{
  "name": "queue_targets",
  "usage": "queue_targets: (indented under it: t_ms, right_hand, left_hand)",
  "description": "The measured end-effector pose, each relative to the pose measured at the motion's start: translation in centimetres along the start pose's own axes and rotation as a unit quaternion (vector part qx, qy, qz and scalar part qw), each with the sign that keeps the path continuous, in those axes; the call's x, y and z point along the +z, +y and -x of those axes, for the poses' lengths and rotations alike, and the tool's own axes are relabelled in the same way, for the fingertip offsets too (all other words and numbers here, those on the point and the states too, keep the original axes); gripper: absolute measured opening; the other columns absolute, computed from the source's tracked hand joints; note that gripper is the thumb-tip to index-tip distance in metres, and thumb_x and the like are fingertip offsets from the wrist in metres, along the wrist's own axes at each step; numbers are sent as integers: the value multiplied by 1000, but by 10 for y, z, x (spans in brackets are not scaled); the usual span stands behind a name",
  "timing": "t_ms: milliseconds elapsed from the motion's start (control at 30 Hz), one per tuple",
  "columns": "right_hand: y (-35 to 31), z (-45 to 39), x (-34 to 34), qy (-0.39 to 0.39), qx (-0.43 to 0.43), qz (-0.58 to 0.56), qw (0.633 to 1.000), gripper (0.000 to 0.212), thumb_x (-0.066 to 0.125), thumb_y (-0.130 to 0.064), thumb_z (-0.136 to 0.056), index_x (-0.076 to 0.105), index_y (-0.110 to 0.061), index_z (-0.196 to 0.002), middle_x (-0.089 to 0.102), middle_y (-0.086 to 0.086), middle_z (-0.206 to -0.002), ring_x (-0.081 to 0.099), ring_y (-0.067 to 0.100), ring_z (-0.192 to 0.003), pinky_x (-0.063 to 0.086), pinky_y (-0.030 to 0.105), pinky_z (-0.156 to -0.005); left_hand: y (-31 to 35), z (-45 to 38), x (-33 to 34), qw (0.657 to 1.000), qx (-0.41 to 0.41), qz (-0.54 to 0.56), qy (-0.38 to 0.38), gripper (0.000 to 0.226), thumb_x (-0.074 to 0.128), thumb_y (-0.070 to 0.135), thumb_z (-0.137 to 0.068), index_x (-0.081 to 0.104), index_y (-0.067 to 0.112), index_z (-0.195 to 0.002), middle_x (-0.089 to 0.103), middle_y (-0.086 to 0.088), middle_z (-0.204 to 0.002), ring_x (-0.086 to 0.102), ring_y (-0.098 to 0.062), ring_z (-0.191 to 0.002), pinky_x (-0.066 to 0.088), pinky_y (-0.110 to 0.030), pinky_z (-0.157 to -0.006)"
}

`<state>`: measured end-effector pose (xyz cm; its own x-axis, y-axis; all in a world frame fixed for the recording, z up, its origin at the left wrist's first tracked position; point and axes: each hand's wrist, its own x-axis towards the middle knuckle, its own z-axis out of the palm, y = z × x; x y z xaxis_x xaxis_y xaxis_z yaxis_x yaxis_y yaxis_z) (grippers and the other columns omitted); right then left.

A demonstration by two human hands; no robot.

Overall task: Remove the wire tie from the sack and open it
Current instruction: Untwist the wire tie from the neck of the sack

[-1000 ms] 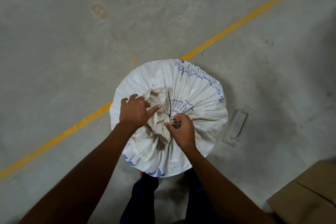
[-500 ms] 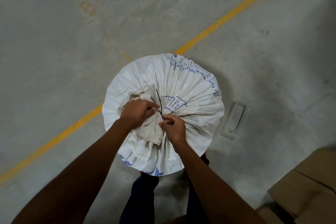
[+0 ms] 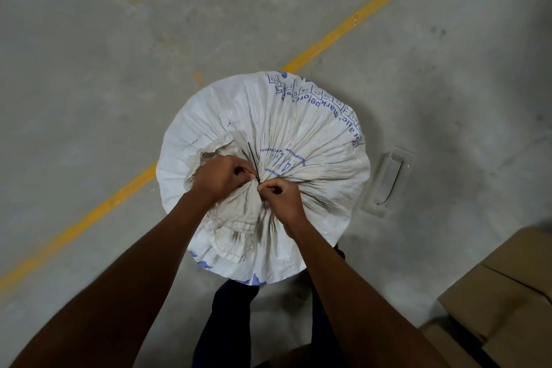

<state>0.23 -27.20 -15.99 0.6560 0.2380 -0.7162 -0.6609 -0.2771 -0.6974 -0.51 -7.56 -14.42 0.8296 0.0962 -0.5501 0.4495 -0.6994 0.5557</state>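
A full white woven sack [image 3: 298,116] with blue print stands upright on the concrete floor, its top gathered into a bunched neck at the centre. A thin black wire tie [image 3: 252,158] sticks up and away from the gathered neck. My left hand [image 3: 222,178] is closed on the bunched fabric and the base of the tie. Just to its right, my right hand [image 3: 280,196] pinches the tie where it wraps the neck. The wrap itself is hidden by my fingers.
A yellow painted line [image 3: 358,19] crosses the floor diagonally behind the sack. A clear plastic sleeve [image 3: 388,182] holding a black wire lies on the floor to the right. Brown cardboard boxes [image 3: 507,302] sit at the lower right. My dark trouser legs [image 3: 227,323] are below the sack.
My left hand has moved from pointing at the neck to gripping it at the tie. Both hands have closed in together on the tie at the sack's centre.
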Motion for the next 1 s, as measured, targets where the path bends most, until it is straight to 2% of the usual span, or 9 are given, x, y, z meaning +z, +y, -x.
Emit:
queue_targets:
  t_ms: [100, 267, 400, 533, 700, 800, 833, 933, 1000]
  right_hand:
    - [6, -3, -5, -21, 15, -10, 1000, 13, 69, -4, -94, 76, -11, -85, 73, -2, -84, 65, 8, -78, 53, 28, -77]
    - [18, 5, -17, -51, 74, -107, 990, 37, 57, 0, -99, 67, -18, -69, 65, 0, -76, 60, 11, -73, 48, 36, -84]
    - [22, 10, -31, -33, 97, -206, 973, 29, 50, 3, -101, 64, -9, -79, 66, 13, -91, 63, 32, -97, 50, 47, -97]
    - [27, 12, -49, 3, 112, -293, 949, 34, 50, -10, -107, 66, -8, -77, 69, 11, -82, 69, 27, -91, 55, 49, -101]
    - [31, 12, -71, 44, 106, -282, 953, 32, 54, -15, -107, 62, -8, -77, 65, 8, -73, 68, 22, -81, 57, 48, -96]
    - [32, 11, -77, 42, 100, -255, 961, 33, 57, -18, -107, 63, -10, -76, 67, 8, -73, 68, 22, -81, 59, 45, -90]
    - [29, 12, -78, 46, 92, -245, 964, 33, 58, -19, -106, 63, -10, -74, 67, 9, -74, 67, 23, -80, 59, 42, -85]
    - [14, 13, -79, 102, 39, -207, 972, 30, 60, -17, -106, 62, 1, -82, 65, 15, -79, 62, 26, -73, 52, 33, -67]
    - [4, 8, -81, 164, -18, -175, 971, 26, 63, -16, -103, 62, 7, -92, 66, 18, -81, 61, 27, -69, 53, 31, -61]
  left_hand:
    - [-1, -5, 4, 1000, 9, 0, -2, 9, 80, 37, -89, 83, 38, -97, 81, 17, -97, 73, -5, -89, 60, -35, -83]
    - [2, -4, 14, 999, 18, 25, 23, 8, 82, 33, -88, 85, 34, -95, 81, 15, -96, 73, -5, -87, 58, -32, -82]
    - [11, -4, 21, 999, 18, 27, 26, 8, 79, 35, -90, 84, 33, -96, 80, 15, -95, 71, -5, -85, 57, -31, -80]
    - [14, -7, 26, 999, 3, 15, 40, 9, 79, 38, -90, 83, 35, -97, 77, 18, -93, 70, -3, -85, 56, -30, -78]
    - [11, -7, 20, 998, 57, -6, -5, 17, 85, 26, -87, 82, 36, -101, 69, 31, -88, 66, 14, -84, 57, -22, -82]
    - [14, -9, 18, 998, 62, -25, 10, 15, 84, 22, -89, 83, 34, -97, 67, 33, -87, 65, 17, -83, 49, -9, -81]
    - [17, -10, 19, 997, 65, -24, 26, 10, 83, 23, -90, 84, 31, -96, 68, 31, -87, 66, 15, -84, 50, -11, -82]
    - [33, -13, 20, 996, 64, 18, 59, 5, 80, 31, -91, 83, 30, -95, 77, 20, -94, 73, -2, -89, 58, -37, -86]
    - [46, -17, 20, 993, 64, 65, 79, 5, 80, 33, -91, 82, 29, -93, 78, 15, -90, 74, -9, -84, 58, -36, -77]
